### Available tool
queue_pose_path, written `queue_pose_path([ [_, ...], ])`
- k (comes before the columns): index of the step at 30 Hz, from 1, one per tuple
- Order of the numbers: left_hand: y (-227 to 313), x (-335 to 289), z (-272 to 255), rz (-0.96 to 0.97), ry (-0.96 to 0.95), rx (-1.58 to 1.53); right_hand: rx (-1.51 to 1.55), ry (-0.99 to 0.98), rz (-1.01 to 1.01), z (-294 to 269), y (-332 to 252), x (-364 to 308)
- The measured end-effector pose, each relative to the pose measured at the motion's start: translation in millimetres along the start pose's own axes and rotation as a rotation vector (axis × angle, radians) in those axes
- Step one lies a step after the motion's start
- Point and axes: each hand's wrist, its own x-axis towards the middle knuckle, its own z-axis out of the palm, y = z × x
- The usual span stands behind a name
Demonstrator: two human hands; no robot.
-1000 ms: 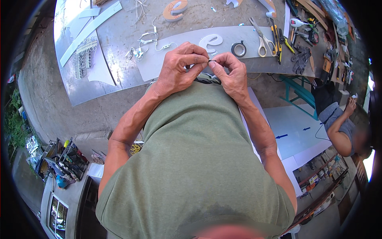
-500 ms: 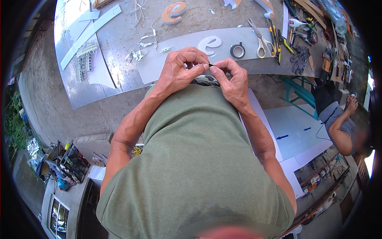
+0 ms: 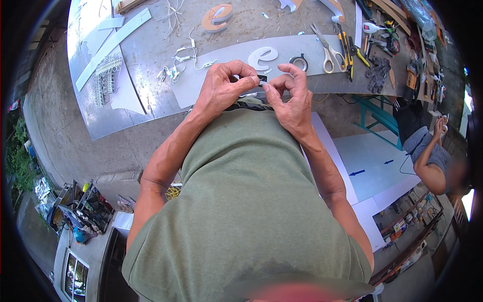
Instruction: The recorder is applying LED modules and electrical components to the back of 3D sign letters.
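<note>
Black piece (image 3: 262, 78) pinched in the left hand (image 3: 226, 86)

The left hand bends inward at the wrist, its thumb and forefinger clamped on the black piece, which sits between the hands, nearer than the white letter (image 3: 262, 59). The right hand (image 3: 291, 93) faces it, forefinger raised well apart from the thumb; the thumb tip is at the piece's right end. Whether the thumb and middle finger grip it, I cannot tell.

At near left, a rack (image 3: 83, 214) bears a jumble of things. At far right, a white bottle (image 3: 371, 27) lies among tools; its contents do not show. At near right, a shelf (image 3: 402, 221) holds small mixed goods, too small to tell.

The right hand covers part of the tape roll (image 3: 304, 58). Two far letters (image 3: 333, 7) are cut off by the upper edge. Far right, a co-worker (image 3: 427, 158) holds something whitish, hard to make out.
</note>
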Motion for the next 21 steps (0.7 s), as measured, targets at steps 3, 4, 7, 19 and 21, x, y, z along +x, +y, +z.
queue_pose_path([
  [3,1.9,-0.5,-1.5,-0.020,-0.024,-0.068,-0.149,-0.024,-0.225,-1.5,8.9,0.2],
  [4,1.7,-0.4,-1.9,-0.020,-0.022,-0.069,-0.149,-0.026,-0.225,-2.2,10.1,1.3],
  [7,0.8,-0.1,-2.7,-0.047,-0.031,-0.082,-0.247,-0.044,-0.313,-2.7,12.7,6.3],
  [19,-5.5,1.0,-6.4,-0.007,-0.086,-0.145,-0.454,-0.017,-0.688,-8.0,16.6,13.9],
  [21,-6.9,1.2,-6.3,0.030,-0.096,-0.143,-0.454,0.004,-0.688,-8.0,15.1,14.3],
])
